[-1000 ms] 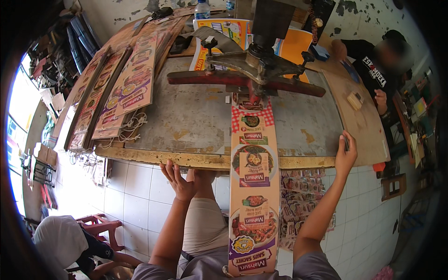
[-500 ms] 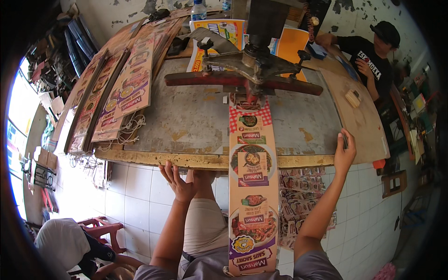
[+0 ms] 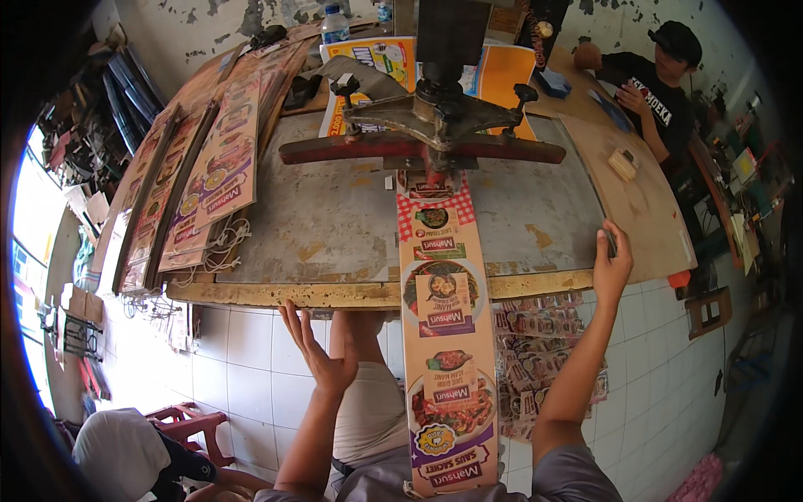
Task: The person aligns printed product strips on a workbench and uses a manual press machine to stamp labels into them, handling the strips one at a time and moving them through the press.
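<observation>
A long printed cardboard strip (image 3: 431,345) with pictures of food dishes runs from under the press head (image 3: 431,151) over the table's front edge to my body. My left hand (image 3: 324,360) is open, its stretched fingers touching or nearly touching the underside of the yellowish front edge (image 3: 335,294). At the right front corner my right hand (image 3: 615,261) rests with fingers up and slightly apart beside the grey metal plate (image 3: 335,217). A dark patch shows between those fingers; I cannot make out what it is. Neither hand touches the strip.
Stacked printed strips (image 3: 219,176) with white strings lie at the left. Orange and yellow printed sheets (image 3: 506,84) stand behind the press. A wooden block (image 3: 623,163) sits at the right, near a person (image 3: 661,96) in black. Bundled packets (image 3: 544,360) lie below the table.
The view has shifted slightly, so the table and press appear farther left. My left fingers are straighter and sit lower against the edge. My right hand stays at the corner.
</observation>
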The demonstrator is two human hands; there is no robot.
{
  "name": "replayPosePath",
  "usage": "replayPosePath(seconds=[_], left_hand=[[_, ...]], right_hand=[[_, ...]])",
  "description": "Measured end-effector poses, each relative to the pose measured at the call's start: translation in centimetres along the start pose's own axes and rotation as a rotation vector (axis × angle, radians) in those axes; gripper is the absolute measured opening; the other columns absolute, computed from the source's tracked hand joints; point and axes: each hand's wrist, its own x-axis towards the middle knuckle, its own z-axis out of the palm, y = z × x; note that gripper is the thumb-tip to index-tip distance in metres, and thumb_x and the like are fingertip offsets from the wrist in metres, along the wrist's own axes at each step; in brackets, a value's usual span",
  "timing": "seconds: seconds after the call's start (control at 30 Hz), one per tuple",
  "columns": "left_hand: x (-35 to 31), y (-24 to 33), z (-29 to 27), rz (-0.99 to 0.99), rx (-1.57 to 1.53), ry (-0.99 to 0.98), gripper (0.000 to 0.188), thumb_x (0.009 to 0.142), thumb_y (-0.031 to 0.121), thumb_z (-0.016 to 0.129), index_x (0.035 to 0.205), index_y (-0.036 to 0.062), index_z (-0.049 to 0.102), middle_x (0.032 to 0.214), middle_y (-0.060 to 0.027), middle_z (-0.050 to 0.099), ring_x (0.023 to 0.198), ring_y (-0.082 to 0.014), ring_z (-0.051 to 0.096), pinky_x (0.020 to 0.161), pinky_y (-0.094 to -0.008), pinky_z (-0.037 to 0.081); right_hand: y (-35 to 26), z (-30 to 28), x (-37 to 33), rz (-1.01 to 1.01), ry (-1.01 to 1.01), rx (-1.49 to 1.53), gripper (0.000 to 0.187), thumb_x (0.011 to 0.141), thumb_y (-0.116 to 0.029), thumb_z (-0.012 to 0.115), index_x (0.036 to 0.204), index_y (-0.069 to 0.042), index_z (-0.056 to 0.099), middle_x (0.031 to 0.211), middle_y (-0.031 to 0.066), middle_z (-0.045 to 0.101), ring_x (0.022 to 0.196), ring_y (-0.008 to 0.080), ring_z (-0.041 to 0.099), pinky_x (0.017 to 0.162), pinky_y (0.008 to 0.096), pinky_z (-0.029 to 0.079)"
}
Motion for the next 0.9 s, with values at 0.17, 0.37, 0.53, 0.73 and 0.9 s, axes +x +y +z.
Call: replayPosePath(seconds=[0.17, 0.37, 0.53, 0.73, 0.9], left_hand=[[-2.8, 5.1, -2.2, -0.115, -0.272, -0.164, 0.077, 0.101, 0.025, 0.065, 0.164, -0.0057, 0.033, 0.162, -0.0308, 0.046, 0.152, -0.0456, 0.044, 0.126, -0.0539, 0.032], [-3.7, 8.7, -3.8, -0.730, -1.181, -0.707, 0.060, 0.114, 0.024, 0.056, 0.162, -0.0062, 0.037, 0.142, -0.0162, 0.065, 0.134, -0.0218, 0.059, 0.118, -0.0405, 0.042], [-1.7, 10.1, -4.6, -0.695, -1.307, -0.824, 0.057, 0.117, 0.019, 0.051, 0.165, -0.0036, 0.032, 0.139, -0.0136, 0.065, 0.128, -0.0176, 0.060, 0.113, -0.0376, 0.045], [-2.3, 9.6, -4.8, -0.818, -1.408, -0.885, 0.058, 0.116, 0.013, 0.054, 0.166, -0.0015, 0.029, 0.125, -0.0087, 0.072, 0.112, -0.0107, 0.066, 0.101, -0.0304, 0.050], [-1.3, 10.4, -5.4, -0.823, -1.350, -0.898, 0.058, 0.116, 0.012, 0.055, 0.166, -0.0002, 0.029, 0.117, -0.0064, 0.074, 0.106, -0.0072, 0.065, 0.096, -0.0265, 0.051]], right_hand=[[-0.5, -0.1, -0.6, -0.027, -0.027, -0.050, 0.032, 0.109, -0.022, 0.067, 0.133, -0.002, 0.072, 0.133, 0.0130, 0.075, 0.128, 0.0296, 0.069, 0.111, 0.0408, 0.050], [-0.4, 0.0, -0.6, -0.055, -0.014, -0.042, 0.029, 0.109, -0.019, 0.067, 0.132, -0.002, 0.072, 0.132, 0.0127, 0.076, 0.127, 0.0294, 0.069, 0.110, 0.0404, 0.051], [0.0, 0.1, -0.7, -0.073, -0.003, -0.034, 0.028, 0.109, -0.017, 0.067, 0.131, -0.002, 0.072, 0.131, 0.0128, 0.076, 0.125, 0.0296, 0.070, 0.109, 0.0402, 0.051], [-2.6, 0.5, -3.3, -0.173, -0.107, -0.039, 0.027, 0.109, -0.017, 0.065, 0.131, -0.002, 0.072, 0.134, 0.0132, 0.073, 0.129, 0.0334, 0.066, 0.113, 0.0437, 0.048], [-9.5, 1.8, -7.9, -0.558, -0.434, 0.060, 0.043, 0.110, -0.036, 0.063, 0.139, -0.005, 0.069, 0.147, 0.0133, 0.065, 0.141, 0.0350, 0.056, 0.120, 0.0516, 0.040]])
